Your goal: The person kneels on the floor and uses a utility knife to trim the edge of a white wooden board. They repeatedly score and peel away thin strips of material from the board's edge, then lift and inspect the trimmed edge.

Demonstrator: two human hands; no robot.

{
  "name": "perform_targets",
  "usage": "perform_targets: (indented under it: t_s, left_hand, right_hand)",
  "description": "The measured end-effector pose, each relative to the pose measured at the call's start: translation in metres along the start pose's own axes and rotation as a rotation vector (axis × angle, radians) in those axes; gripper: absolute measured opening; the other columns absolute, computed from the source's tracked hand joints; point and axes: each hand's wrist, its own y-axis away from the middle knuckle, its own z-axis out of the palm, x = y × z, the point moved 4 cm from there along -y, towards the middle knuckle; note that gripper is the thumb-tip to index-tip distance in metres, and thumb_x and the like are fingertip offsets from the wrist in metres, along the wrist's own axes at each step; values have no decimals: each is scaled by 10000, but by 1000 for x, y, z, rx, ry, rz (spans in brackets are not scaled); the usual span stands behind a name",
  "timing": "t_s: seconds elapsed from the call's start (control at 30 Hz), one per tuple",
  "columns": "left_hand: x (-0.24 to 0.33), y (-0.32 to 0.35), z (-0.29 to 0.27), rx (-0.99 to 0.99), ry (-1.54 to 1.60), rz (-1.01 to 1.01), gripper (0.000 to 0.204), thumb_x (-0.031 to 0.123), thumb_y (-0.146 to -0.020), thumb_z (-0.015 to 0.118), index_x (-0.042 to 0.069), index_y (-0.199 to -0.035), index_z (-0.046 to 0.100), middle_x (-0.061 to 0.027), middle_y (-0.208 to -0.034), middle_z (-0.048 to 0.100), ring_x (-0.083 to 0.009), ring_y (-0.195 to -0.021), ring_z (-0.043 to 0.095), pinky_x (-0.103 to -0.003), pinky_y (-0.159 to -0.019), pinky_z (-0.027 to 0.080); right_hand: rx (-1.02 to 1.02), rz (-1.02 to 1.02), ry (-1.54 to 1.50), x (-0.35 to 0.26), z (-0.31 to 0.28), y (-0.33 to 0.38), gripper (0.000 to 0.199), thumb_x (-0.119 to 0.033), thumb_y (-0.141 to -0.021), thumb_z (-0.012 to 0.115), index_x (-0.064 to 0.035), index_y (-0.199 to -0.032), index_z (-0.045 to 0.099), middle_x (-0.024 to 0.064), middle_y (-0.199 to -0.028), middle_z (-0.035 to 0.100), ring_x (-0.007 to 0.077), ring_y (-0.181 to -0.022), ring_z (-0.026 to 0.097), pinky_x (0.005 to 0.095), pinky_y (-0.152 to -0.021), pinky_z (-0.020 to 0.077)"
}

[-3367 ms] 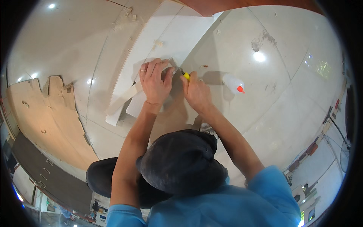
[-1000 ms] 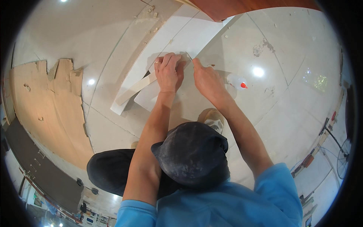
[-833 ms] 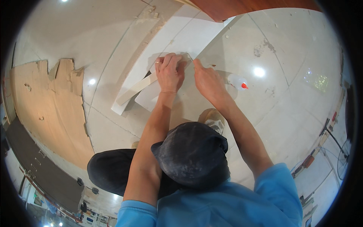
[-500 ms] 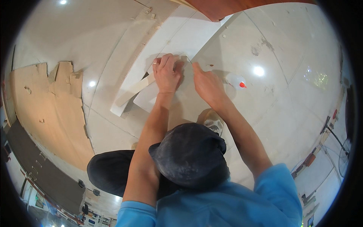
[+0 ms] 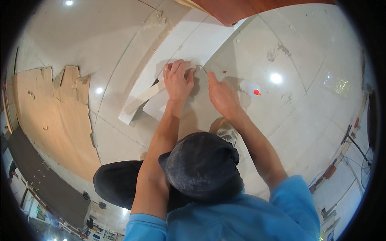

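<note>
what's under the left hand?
The left hand lies flat on a white board on the tiled floor. A pale strip emerges beside it. The board surface beneath the palm is covered.

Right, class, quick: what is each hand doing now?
Left hand: open, pressed flat on the white board.
Right hand: closed, pinching something thin at the board; what it is cannot be told.

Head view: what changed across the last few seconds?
The yellow-handled tool seen at the right hand at the start no longer shows; that hand now pinches something thin at the white flat panel. Left hand stays pressed flat on it. Small clear red-capped bottle unmoved.
</note>
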Motion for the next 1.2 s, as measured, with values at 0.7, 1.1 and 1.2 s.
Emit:
perform_targets:
  t_s: [0.7, 1.1, 1.2]
  left_hand:
    - [1, -1, -1, 11, 0, 23, 303, 130, -753, 872, 121, -1012, 715, -11, -1079, 683, -303, -1008, 595, -416, -918, 466]
    - [-1, 1, 3, 23, -21, 0, 279, 98, -752, 810, 156, -1010, 719, 4, -1089, 687, -317, -1007, 593, -424, -928, 471]
    - [0, 3, 3, 20, -36, -9, 274, 104, -760, 809, 160, -1012, 719, 6, -1093, 686, -317, -1010, 588, -424, -934, 463]
  right_hand:
    - [54, -57, -165, 3, -7, -27, 239, -156, -1062, 532, -63, -1280, 500, 256, -713, 649, 517, -705, 642, 612, -676, 482]
    - [-22, -12, 61, -16, -14, -21, 251, -85, -998, 508, -40, -1244, 491, 260, -806, 713, 482, -796, 717, 596, -698, 554]
    - [-12, -8, 33, -16, -13, -21, 219, -106, -1025, 505, -46, -1236, 489, 270, -793, 705, 500, -777, 702, 612, -674, 538]
